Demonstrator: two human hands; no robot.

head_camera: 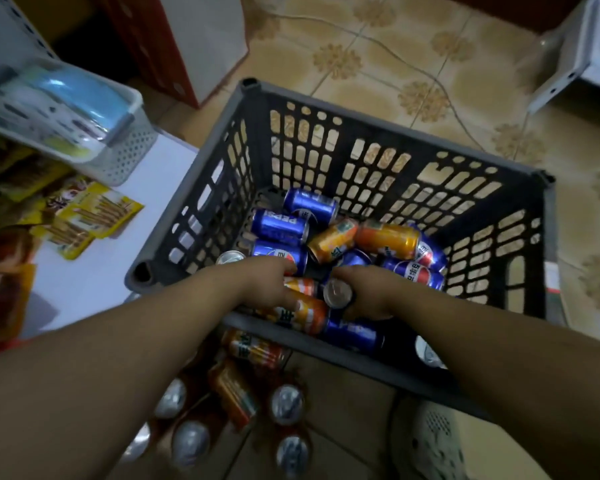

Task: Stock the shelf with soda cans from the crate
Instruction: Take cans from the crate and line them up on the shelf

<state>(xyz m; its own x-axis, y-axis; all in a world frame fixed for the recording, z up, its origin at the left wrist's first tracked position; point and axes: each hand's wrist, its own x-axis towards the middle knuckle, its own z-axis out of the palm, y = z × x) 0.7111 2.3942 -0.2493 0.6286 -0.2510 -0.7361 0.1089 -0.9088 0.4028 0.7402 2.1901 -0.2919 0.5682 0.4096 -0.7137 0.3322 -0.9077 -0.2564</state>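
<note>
A dark grey slotted crate (361, 362) stands on the floor and holds several blue and orange soda cans lying in a heap. Both my hands reach down into it. My right hand (368, 292) grips a can (338, 292) that stands on end, its silver top facing me. My left hand (267, 282) lies over the orange cans (305, 313) near the crate's near wall, fingers curled onto one; the exact hold is hidden. The white shelf board (94, 265) lies to the left of the crate.
On the shelf sit yellow snack packets (90, 220) and a white perforated basket (84, 133). Several cans (284, 403) stand and lie on a lower level below my left arm. A patterned tile floor surrounds the crate. A light clog (433, 441) shows at the bottom right.
</note>
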